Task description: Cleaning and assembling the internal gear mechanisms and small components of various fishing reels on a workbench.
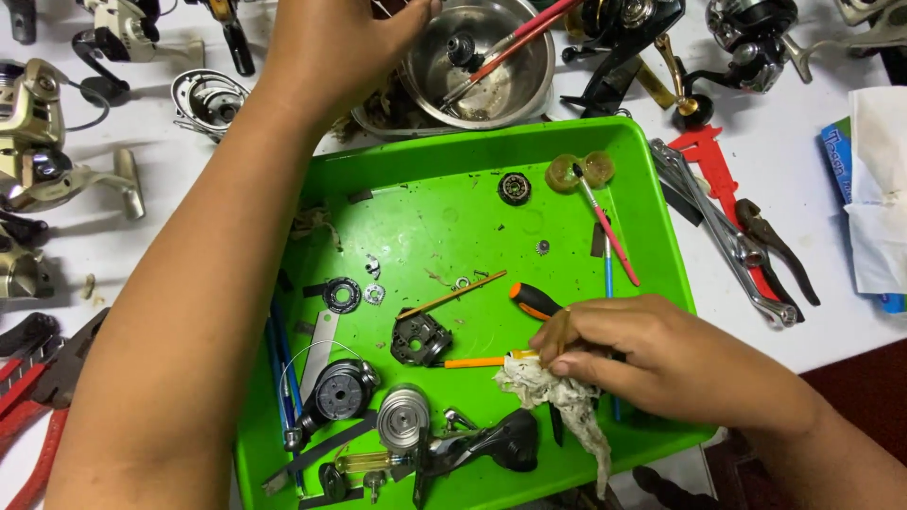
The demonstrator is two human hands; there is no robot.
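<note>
While the right hand [652, 354] pinches a dirty white rag [557, 401] with fingers curled shut at the green tray's [453, 189] lower right, the left hand [335, 47] reaches over the tray's far rim to the steel bowl [491, 66], fingertips touching its left lip; grip there cannot be told, fingers partly out of frame. Left forearm runs diagonally across the tray's left edge, covering that side. Rag hangs down past the near rim. Just left of the right hand: orange-handled screwdriver [534, 300], black reel housing [420, 338], thin wooden stick [453, 295]. Tray centre, between the bearing [514, 188] and the small gear [542, 247], is mostly bare green floor. Near-left corner is crowded: spool [403, 416], rotor [338, 392], black reel body [501, 442]. A red-handled brush [609, 227] lies near the right wall. Outside the right rim, pliers [756, 264] and red caliper [713, 170] sit close. Bowl touches the far rim.
</note>
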